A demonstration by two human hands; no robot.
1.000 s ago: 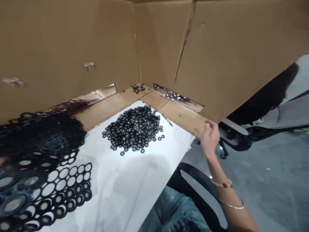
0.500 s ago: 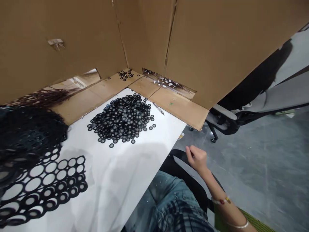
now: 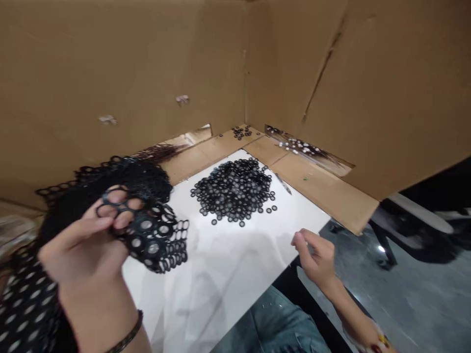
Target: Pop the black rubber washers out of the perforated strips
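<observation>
My left hand (image 3: 91, 240) is closed on one end of a black perforated rubber sheet (image 3: 152, 240), a web of joined rings lifted above the white table (image 3: 213, 284). Its far end hangs to the right of my fingers. My right hand (image 3: 316, 255) is over the table's near right edge, thumb and fingers pinched together; whether anything small is between them cannot be made out. Beyond both hands, a heap of small loose black rings (image 3: 235, 191) lies on the white surface.
A big pile of black ring sheets (image 3: 121, 181) fills the left side. Cardboard walls (image 3: 147, 63) enclose the back. Along the cardboard ledge lie a few stray rings (image 3: 241, 132), white bits (image 3: 301, 147) and a thin pointed metal tool (image 3: 283, 184). An office chair (image 3: 412, 230) stands at right.
The view has swung left. My left hand has come into sight, gripping the ring sheet, which is now raised. My right hand has moved in to the table edge.
</observation>
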